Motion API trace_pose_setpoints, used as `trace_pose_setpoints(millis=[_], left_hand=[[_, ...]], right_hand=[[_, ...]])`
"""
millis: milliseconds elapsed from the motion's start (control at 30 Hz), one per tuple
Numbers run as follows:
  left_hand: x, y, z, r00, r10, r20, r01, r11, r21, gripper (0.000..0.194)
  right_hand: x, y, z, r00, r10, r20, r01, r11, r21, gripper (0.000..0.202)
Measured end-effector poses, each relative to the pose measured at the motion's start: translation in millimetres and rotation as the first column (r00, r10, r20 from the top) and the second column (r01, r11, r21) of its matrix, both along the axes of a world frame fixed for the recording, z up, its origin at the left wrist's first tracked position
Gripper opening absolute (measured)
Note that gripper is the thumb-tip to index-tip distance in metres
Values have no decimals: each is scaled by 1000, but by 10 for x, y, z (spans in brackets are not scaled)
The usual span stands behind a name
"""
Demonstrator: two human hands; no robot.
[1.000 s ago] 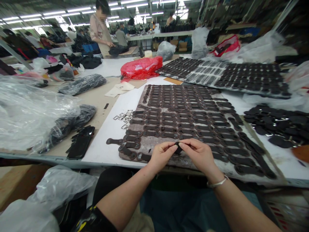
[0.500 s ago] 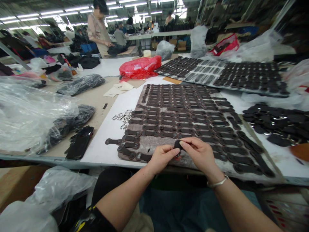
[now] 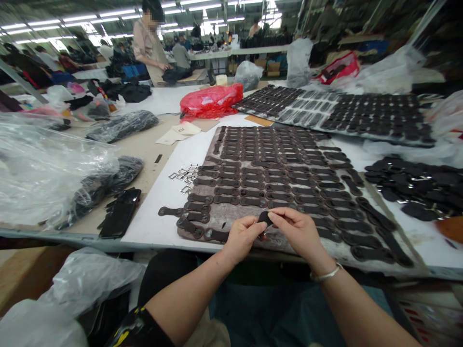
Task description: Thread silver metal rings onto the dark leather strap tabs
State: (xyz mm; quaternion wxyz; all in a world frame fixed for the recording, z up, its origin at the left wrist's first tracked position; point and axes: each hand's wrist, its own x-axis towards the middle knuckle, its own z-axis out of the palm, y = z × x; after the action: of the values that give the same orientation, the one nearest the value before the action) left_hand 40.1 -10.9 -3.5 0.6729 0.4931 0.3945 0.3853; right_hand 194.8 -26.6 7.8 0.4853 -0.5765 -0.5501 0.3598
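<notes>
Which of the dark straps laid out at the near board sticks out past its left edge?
The strap on the person's side of the loose metal frames: it lies mostly on the white surface, while its neighbours rest on the board.

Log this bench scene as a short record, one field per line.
Left hand: pinches a small dark piece
Right hand: fingertips on the same piece
Below hands: grey mat bearing rows of dark strips
Left of mat: loose metal frames
Right of mat: pile of dark pieces with metal parts
Beyond mat: red plastic bag
</notes>
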Motion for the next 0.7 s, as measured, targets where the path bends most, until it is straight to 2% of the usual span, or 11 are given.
trace_pose_setpoints(millis=[133, 300, 400, 533, 633, 700], left_hand=[[0, -11, -4, 1000, -1, -19, 1, 999, 32, 23], [4, -33, -19, 999, -31, -45, 35, 996, 85, 30], [5, -38, -25, 998, -62, -32, 65, 993, 96, 31], [11, -29, -50, 987, -144, 66, 140, 989, 52, 33], [16, -11, -73, 977, -137, 164, 140, 990, -8, 49], [15, -1, -75, 975, -139, 175, 145, 989, -25, 55]], right_hand=[[2, 9, 14, 997, 58, -56, -62, 995, -83, 33], [-1, -4, 53, 970, 160, 184, -157, 987, -31, 27], [6, -7, 69, 955, 148, 257, -152, 988, -4, 29], [44, -9, 79, 974, 119, 192, -114, 993, -34, 27], [61, -10, 84, 982, 131, 136, -122, 990, -72, 28], [60, -10, 85, 982, 133, 135, -123, 990, -74, 29]])
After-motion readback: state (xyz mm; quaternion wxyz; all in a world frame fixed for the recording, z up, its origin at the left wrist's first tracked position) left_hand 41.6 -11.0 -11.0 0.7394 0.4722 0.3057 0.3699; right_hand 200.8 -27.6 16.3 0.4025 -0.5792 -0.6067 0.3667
